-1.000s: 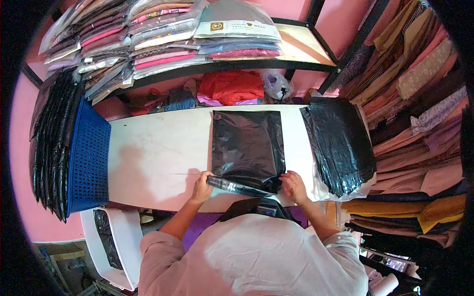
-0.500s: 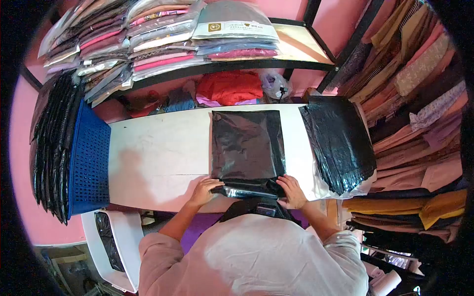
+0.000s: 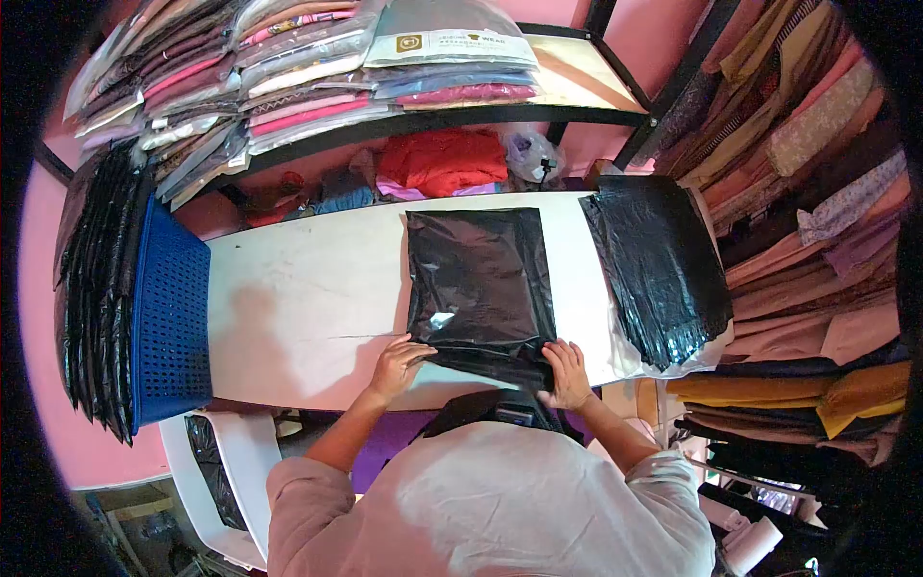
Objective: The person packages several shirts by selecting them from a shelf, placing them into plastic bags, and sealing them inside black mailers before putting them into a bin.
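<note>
A black plastic mailing bag (image 3: 478, 274) lies flat on the white table (image 3: 308, 279), with its near edge folded along the side closest to me. My left hand (image 3: 397, 369) is at the near left corner of the bag, its fingers closed over the edge. At the near right corner, my right hand (image 3: 567, 375) grips the plastic between thumb and fingers. What is inside the bag cannot be seen.
A pile of black plastic bags (image 3: 659, 274) lies at the table's right end. To the left stands a blue basket (image 3: 173, 313) beside upright black packages (image 3: 96, 298). Above the back edge, a shelf (image 3: 385, 127) holds bagged clothes. Garments (image 3: 808, 298) hang on the right.
The near edge of the bag, a raised shiny roll before, now lies flatter and slants down to the right. My left hand has shifted slightly up and inward; the right hand stays at its corner.
</note>
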`<state>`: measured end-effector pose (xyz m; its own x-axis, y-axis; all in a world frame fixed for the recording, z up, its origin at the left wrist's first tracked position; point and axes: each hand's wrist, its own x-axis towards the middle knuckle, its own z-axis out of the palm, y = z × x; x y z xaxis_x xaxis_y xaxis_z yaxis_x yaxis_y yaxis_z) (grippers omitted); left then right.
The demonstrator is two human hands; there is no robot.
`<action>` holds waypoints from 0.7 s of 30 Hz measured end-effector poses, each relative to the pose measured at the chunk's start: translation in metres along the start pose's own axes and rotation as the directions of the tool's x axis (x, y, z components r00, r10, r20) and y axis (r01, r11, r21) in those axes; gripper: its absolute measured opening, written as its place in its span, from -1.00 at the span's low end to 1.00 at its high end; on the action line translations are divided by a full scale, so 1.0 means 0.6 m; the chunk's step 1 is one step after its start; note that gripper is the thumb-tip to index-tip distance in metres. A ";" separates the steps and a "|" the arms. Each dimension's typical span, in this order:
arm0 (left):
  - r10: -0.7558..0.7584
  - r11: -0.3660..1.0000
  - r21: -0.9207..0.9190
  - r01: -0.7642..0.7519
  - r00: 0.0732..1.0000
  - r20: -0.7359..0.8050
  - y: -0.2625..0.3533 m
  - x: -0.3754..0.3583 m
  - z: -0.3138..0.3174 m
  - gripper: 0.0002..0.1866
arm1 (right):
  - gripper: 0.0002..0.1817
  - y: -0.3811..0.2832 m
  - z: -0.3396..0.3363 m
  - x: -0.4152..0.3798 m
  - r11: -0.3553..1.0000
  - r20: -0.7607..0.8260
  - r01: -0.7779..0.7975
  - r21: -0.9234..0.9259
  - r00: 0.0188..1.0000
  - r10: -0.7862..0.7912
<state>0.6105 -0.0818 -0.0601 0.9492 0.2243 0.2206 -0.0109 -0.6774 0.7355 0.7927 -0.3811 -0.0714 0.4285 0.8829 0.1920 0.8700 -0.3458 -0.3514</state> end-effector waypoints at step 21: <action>-0.153 0.988 -0.015 0.153 0.988 -0.027 -0.062 -0.072 0.048 -0.87 | -0.91 0.051 0.035 -0.029 0.487 0.203 -0.450 0.749 0.854 0.478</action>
<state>0.5789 -0.0869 -0.1154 0.9310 0.3438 0.1224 0.1294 -0.6245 0.7702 0.8069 -0.4005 -0.1048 0.7328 0.6534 -0.1899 0.0479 -0.3279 -0.9435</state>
